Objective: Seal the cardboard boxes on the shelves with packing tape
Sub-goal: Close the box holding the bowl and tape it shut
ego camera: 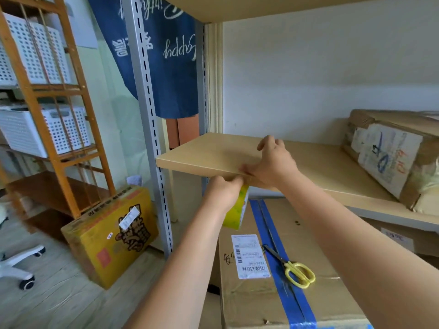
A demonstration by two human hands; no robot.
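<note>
My left hand (222, 192) grips a roll of yellowish packing tape (236, 211) just below the front edge of the wooden shelf board (209, 150). My right hand (273, 162) lies on that edge, its thumb and fingers pinching at the tape end beside my left hand. Below stands a large cardboard box (256, 302) sealed with blue tape (280, 269) along its top seam. Yellow-handled scissors (294, 269) lie on that box. A worn cardboard box (389, 157) with a scribbled label sits on the shelf at the right.
A grey slotted shelf upright (152, 129) stands left of the board. A yellow printed box (111, 236) leans on the floor by it. A wooden rack (59, 110) with white baskets is at the far left, and an office chair base (21, 269) sits at the lower left.
</note>
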